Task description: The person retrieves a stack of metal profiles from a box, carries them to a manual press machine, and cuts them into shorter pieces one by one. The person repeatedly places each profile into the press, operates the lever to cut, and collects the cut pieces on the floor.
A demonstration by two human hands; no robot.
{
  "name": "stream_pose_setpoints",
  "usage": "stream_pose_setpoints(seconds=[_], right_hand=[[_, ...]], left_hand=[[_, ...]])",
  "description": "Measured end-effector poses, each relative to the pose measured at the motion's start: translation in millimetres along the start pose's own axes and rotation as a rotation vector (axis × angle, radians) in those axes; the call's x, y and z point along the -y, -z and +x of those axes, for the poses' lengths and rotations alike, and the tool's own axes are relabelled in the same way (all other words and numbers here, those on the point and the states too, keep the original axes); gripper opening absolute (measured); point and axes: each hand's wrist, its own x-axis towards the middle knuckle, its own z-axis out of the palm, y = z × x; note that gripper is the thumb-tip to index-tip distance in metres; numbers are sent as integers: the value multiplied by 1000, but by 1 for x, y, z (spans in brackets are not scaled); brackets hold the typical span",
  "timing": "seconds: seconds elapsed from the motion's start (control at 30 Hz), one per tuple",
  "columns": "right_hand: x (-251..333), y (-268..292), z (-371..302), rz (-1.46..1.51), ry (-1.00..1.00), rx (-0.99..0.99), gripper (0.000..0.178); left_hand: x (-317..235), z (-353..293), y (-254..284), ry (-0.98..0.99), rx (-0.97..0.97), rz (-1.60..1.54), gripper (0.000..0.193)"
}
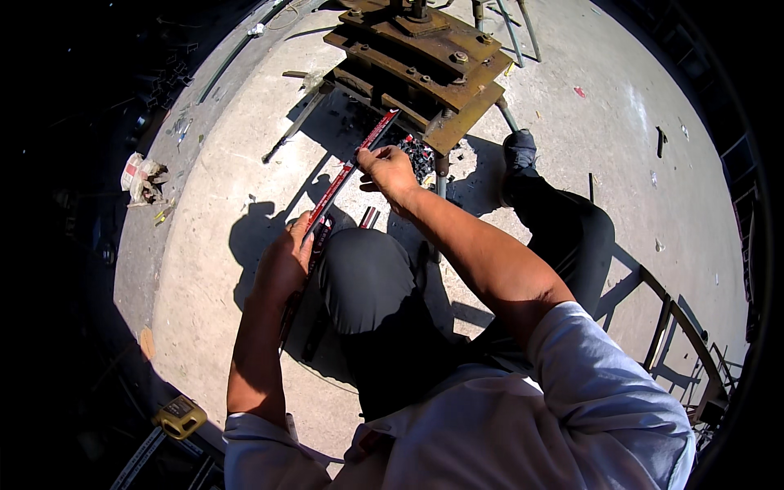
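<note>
A long, narrow dark strip with red printed film along its face (332, 190) slants away from me, above my left knee. My left hand (286, 260) is closed round its nearer part, thumb along the edge. Farther up, my right hand (390, 173) pinches the same strip between thumb and fingers. The strip's far end reaches the front edge of a rusty, bolted metal press (408, 61) made of stacked plates on legs. Whether that end sits inside the press gap, I cannot tell. More red-and-dark strips (321, 237) show beside my left knee, partly hidden by my hand and leg.
Small dark offcuts (418, 155) are heaped under the press. Short strip ends (369, 217) stick up beyond my knee. A yellow tool or case (180, 416) lies at lower left, a crumpled bag (140, 178) at far left. Curved metal framing (682, 318) stands at right. Scraps dot the concrete.
</note>
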Motion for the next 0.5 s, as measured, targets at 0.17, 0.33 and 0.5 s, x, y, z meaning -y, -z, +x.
stream_pose_setpoints(seconds=[0.17, 0.33, 0.5], right_hand=[[5, -4, 4, 170, -79, 192, 31], [4, -4, 12, 161, -113, 201, 30], [3, -2, 17, 224, -57, 250, 29]], left_hand=[[18, 11, 5, 38, 18, 7, 42], [21, 14, 3, 60, -1, 15, 39], [-4, 17, 20, 171, 54, 141, 42]])
